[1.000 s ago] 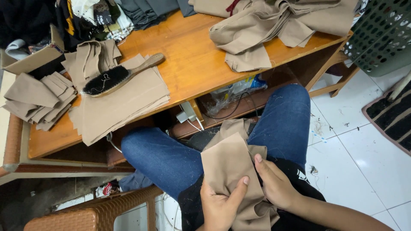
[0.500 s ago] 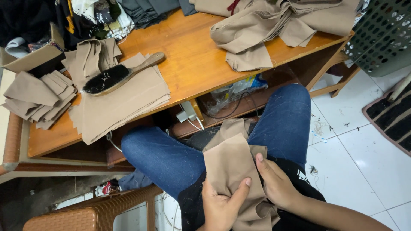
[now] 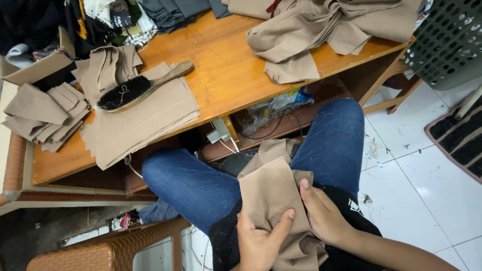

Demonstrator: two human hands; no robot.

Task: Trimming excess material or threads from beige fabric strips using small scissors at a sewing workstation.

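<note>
Both hands work a tan piece of cloth [image 3: 271, 200] that lies in the person's lap, draped between the two blue-jeaned legs [image 3: 201, 185]. The left hand [image 3: 258, 241] has its grip closed on the lower part of the cloth, thumb pressed across the front and fingers hidden behind. The right hand [image 3: 324, 216] grips the cloth's right edge, its thumb laid flat on the fabric and its fingers curled under.

Ahead stands a wooden desk [image 3: 236, 70]. On its left part lies a flat stack of tan cloth [image 3: 145, 125] with a wooden brush [image 3: 138, 88] with black bristles resting on top. Further left sits a pile of folded tan pieces [image 3: 42, 113], near a cardboard box [image 3: 37, 68]. A loose heap of tan cloth [image 3: 321, 27] lies on the desk's right end. A green plastic basket [image 3: 449, 42] stands to the right on the white tiled floor [image 3: 422, 190], and a brown plastic chair [image 3: 105, 248] sits at lower left.
</note>
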